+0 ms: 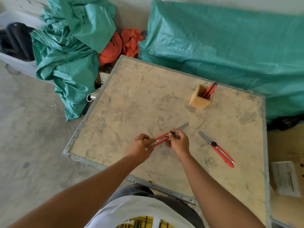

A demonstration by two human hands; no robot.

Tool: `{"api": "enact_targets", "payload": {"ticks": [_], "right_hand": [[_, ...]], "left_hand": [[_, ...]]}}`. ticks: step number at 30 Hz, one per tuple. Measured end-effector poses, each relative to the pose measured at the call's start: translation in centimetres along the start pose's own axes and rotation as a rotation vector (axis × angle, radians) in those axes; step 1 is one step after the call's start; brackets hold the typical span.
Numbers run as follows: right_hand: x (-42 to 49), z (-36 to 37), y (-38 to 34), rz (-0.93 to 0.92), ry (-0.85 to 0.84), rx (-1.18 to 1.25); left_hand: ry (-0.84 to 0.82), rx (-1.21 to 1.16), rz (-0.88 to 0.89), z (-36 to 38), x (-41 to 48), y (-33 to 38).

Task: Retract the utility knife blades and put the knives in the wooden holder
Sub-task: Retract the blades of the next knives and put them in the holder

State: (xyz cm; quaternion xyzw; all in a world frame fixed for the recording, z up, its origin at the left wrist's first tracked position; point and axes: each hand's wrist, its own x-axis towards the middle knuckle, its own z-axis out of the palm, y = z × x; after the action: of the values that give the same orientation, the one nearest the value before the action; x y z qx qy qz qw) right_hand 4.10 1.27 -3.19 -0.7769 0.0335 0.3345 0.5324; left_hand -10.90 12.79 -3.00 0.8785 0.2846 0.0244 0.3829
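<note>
You hold a red utility knife (160,139) near the board's front edge, blade out toward the far right. A second red knife (217,149) lies flat toward the right edge, blade extended. The wooden holder (201,99), upright near the far right corner, contains one red knife (209,90).

red knives (220,151), tan wooden holder (199,99), green tarps (222,41)

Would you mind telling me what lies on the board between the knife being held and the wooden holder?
In the head view, only bare, smudged board lies between the held knife, with its blade extended, and the wooden holder.
</note>
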Motion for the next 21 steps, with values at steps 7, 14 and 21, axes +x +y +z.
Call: {"api": "enact_targets", "payload": {"ticks": [7, 14, 21], "right_hand": [[0.4, -8.6, -5.3, -0.189, -0.073, -0.069], [0.3, -18.7, -12.1, -0.357, -0.132, -0.119], [-0.9, -25.3, -15.0, -0.451, -0.266, -0.177]], "left_hand": [[-0.086, -0.157, 0.039, 0.1, 0.6, 7.7], [-0.145, -0.427, 0.054, 2.0, 1.9, 17.3], [0.008, -0.547, 0.080, 4.5, 2.3, 24.5]]}}
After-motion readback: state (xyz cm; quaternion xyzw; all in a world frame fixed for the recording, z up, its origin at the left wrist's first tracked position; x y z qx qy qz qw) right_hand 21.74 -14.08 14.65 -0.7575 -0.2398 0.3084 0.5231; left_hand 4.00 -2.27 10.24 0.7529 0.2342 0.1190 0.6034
